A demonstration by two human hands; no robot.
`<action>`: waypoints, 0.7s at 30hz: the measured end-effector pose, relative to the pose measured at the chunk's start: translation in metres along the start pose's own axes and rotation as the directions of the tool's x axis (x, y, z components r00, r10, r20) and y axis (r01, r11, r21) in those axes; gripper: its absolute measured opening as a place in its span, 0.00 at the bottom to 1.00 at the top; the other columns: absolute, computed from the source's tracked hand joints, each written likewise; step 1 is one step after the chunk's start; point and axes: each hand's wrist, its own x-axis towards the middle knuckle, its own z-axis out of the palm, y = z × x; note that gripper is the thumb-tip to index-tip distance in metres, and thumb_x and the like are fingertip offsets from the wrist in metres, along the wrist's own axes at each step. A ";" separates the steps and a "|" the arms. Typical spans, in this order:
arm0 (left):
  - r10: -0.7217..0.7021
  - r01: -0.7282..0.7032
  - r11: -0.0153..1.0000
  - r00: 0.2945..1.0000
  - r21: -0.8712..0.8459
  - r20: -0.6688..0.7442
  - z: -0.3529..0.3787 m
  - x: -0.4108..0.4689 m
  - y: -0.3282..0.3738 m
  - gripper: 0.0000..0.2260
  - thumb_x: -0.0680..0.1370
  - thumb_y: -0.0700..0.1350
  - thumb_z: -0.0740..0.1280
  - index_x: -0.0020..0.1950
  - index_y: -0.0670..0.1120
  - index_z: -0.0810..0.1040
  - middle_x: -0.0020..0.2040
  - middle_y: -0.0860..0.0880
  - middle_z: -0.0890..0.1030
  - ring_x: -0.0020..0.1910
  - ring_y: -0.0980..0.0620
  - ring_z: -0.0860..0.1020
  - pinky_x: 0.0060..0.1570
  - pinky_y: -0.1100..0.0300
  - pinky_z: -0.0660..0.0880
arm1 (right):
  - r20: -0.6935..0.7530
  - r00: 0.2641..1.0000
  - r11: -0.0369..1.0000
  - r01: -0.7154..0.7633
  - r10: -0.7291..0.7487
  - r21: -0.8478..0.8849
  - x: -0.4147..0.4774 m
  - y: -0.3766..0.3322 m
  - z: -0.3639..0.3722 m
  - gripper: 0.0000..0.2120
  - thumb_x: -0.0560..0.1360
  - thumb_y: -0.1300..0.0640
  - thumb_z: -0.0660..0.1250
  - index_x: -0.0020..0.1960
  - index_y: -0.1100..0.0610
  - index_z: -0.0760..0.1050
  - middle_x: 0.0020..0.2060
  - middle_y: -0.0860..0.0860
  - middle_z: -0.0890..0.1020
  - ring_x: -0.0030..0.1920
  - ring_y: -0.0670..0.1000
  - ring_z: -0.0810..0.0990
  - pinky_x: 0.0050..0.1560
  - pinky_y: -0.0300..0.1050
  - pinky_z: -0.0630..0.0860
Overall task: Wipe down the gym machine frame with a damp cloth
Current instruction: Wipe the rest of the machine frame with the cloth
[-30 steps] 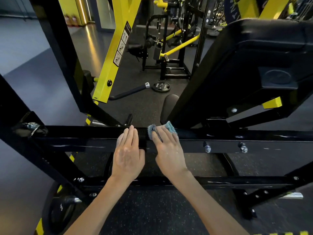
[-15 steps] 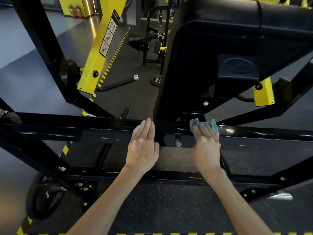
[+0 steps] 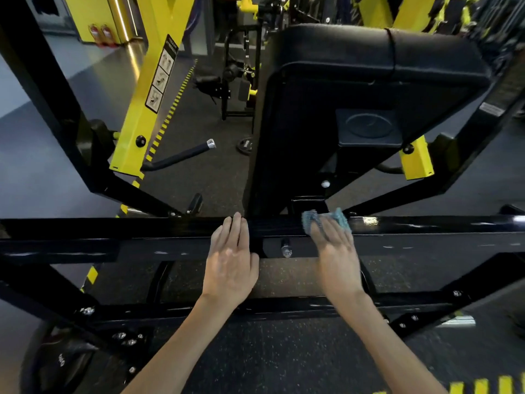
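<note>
**Mid-wipe on the top cross-beam, cloth under right hand**

Far left: black cross-beam (image 3: 113, 227) spans the whole view, and its left end is cut off by the picture edge. The sheen there is patchy, so I can't tell wet film from glare. The yellow upright (image 3: 147, 95) behind it carries a pictogram sticker that is too small to read. The weight plate (image 3: 56, 362) at bottom-left is dark and partly out of view.

Left hand (image 3: 231, 263): lies flat on the beam's top edge, fingers (image 3: 234, 231) straight and together, grasping nothing. Looks like a brace.

Bolt (image 3: 285, 247): on the beam's front face, between the two hands.

Right hand (image 3: 336, 251): fingers laid out flat over the blue cloth (image 3: 341, 220), pressing it onto the beam top at the foot of the black pad (image 3: 369, 81) mount. They aren't curled round the cloth. It sticks out on both sides of the fingertips and the rest is hidden under the hand. The hand is slightly blurred.

Step, my read: wiping the beam's top face, roughly mid-span.

Next move probably calls for:
- sliding the cloth right along the top under even pressure
- working into the corner where the mount meets the beam
- giving the front face and bolt their own pass

Unclear:
- the beam right of the cloth shows a glare spot and streaks, so can't tell if it's wiped
- the lower rail (image 3: 312, 305) is partly blocked by the forearms
- the cloth's dampness can't be judged
</note>
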 end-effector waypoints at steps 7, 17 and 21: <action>0.026 -0.026 1.000 0.999 -0.008 0.022 0.002 0.001 -0.004 0.30 0.75 0.46 0.69 0.72 0.32 0.69 0.72 0.34 0.70 0.73 0.39 0.69 0.73 0.50 0.60 | -0.042 0.998 0.999 -0.048 0.047 -0.023 0.007 -0.029 0.005 0.23 0.63 0.72 0.68 0.58 0.65 0.78 0.58 0.62 0.79 0.60 0.64 0.78 0.62 0.67 0.72; 0.034 -0.034 0.999 0.999 -0.018 0.010 0.006 0.005 0.009 0.29 0.72 0.44 0.72 0.69 0.32 0.72 0.69 0.34 0.74 0.69 0.39 0.73 0.73 0.51 0.63 | 0.022 0.990 0.985 0.139 -0.142 0.100 0.014 -0.056 0.009 0.27 0.63 0.65 0.78 0.61 0.61 0.79 0.60 0.58 0.80 0.64 0.59 0.77 0.63 0.60 0.75; 0.032 -0.032 0.997 0.999 -0.069 -0.012 0.008 0.012 0.050 0.30 0.73 0.46 0.72 0.71 0.33 0.71 0.71 0.36 0.72 0.71 0.42 0.72 0.72 0.51 0.65 | -0.039 0.995 0.995 0.092 -0.091 0.045 0.008 0.006 -0.005 0.27 0.60 0.71 0.77 0.59 0.63 0.79 0.58 0.60 0.81 0.61 0.61 0.79 0.62 0.62 0.73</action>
